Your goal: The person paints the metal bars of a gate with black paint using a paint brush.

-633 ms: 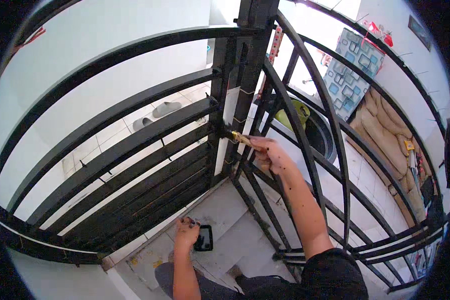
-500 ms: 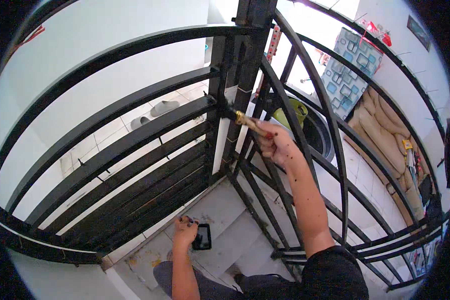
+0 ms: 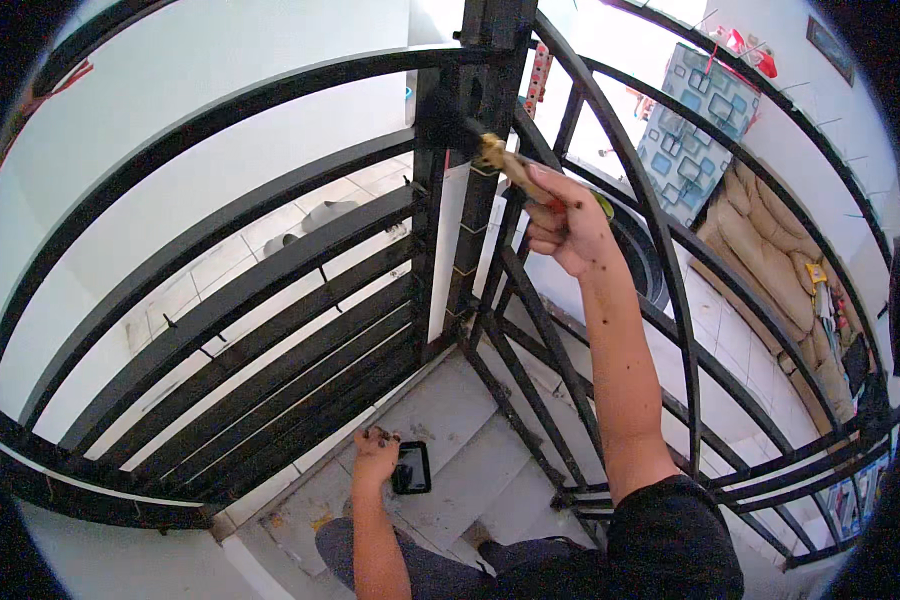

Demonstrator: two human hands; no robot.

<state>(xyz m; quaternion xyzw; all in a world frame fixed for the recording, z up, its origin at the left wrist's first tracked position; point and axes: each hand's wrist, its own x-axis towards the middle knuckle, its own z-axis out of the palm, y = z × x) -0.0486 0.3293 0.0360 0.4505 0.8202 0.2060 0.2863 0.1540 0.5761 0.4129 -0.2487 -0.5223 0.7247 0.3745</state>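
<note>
My right hand (image 3: 568, 222) is closed around the wooden handle of a paintbrush (image 3: 510, 168). The brush has a brass-coloured ferrule, and its dark bristles are against the black metal post (image 3: 438, 195) where the railing bars meet. Low down, my left hand (image 3: 376, 458) has curled fingers with dark smears on them. It grips the edge of a small black rectangular paint tray (image 3: 411, 468) with a shiny dark inside. Part of the tray's near side is hidden by the hand. Dark specks dot my right forearm.
Curved black bars (image 3: 240, 265) spread to the left, and another black railing (image 3: 660, 200) runs close by my right arm. Grey tiled steps (image 3: 460, 455) lie below. Beyond the bars are grey slippers (image 3: 328, 213), a tan sofa (image 3: 765, 245) and a dark round tub (image 3: 642, 255).
My right hand has moved up with the paintbrush, so the bristles are higher on the post. My left hand and the tray stay low together, and the view has shifted slightly.
</note>
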